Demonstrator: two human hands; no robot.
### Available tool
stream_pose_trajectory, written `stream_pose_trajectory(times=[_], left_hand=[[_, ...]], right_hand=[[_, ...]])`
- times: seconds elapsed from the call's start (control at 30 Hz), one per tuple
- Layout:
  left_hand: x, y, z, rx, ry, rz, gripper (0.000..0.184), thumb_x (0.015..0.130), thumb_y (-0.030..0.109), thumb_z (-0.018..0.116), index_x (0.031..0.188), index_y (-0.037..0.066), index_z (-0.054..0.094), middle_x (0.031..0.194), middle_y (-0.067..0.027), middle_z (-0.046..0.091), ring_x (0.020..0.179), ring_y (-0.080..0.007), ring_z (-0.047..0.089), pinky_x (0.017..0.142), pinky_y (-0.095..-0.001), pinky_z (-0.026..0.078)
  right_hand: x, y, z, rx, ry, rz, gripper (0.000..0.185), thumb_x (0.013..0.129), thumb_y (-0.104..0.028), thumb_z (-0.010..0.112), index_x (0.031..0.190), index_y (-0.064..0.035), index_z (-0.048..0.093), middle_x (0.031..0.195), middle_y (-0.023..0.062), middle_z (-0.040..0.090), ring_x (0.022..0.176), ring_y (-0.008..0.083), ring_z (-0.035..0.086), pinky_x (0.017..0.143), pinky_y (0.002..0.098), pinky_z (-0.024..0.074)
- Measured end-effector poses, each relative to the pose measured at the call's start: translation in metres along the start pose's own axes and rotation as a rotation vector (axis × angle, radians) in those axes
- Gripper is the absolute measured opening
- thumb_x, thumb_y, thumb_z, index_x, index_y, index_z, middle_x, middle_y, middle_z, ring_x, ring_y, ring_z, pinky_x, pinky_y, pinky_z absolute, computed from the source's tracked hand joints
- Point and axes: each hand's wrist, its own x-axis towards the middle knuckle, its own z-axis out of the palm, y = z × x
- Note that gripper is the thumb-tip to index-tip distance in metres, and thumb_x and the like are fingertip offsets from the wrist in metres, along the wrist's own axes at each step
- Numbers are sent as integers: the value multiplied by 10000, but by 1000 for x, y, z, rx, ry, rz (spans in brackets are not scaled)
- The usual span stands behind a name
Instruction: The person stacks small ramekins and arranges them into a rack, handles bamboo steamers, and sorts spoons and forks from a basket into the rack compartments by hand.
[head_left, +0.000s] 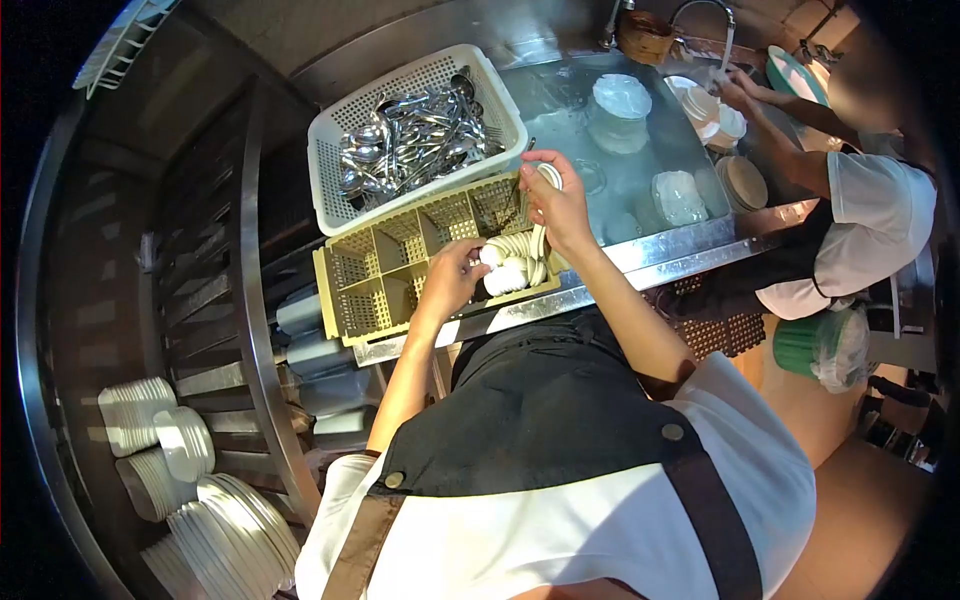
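My left hand [452,280] is at the compartmented yellow-green basket [345,265], its fingers closed at the edge of a bunch of white spoons [512,262] in a near-right compartment. Raised above the basket's right end, my right hand [560,205] has its fingers wrapped round a few white spoons [549,177]. The other visible compartments of the basket look bare. Just behind it, a white perforated bin [325,165] holds a heap of metal cutlery [420,135].
Right of the bin is a water-filled sink [560,90] with bowls [622,97]. A co-worker [870,210] has both hands under a tap [730,40]. Stacked white plates [235,520] stand lower left. A green bucket [800,345] is on the floor at right.
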Motion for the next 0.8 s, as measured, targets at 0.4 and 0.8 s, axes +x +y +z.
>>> stream_pose_trajectory(times=[0.4, 0.8], left_hand=[[16, 28, 37, 283, 160, 156, 254, 769, 108, 696, 992, 1, 639, 898, -227, 600, 863, -394, 595, 770, -447, 474], [-25, 38, 39, 254, 139, 264, 543, 670, 200, 798, 1137, 65, 557, 1260, -180, 473, 1183, -411, 443, 951, -462, 406]], right_hand=[[-22, -15, -45, -1529, -90, -228, 276, 792, -210, 662, 1054, -126, 680, 950, 155, 685, 919, 320, 650, 820, 382, 497], [-29, 23, -72, -933, -208, -162, 230, 825, -102, 644, 1053, -78, 639, 951, 115, 680, 905, 230, 646, 833, 318, 471]])
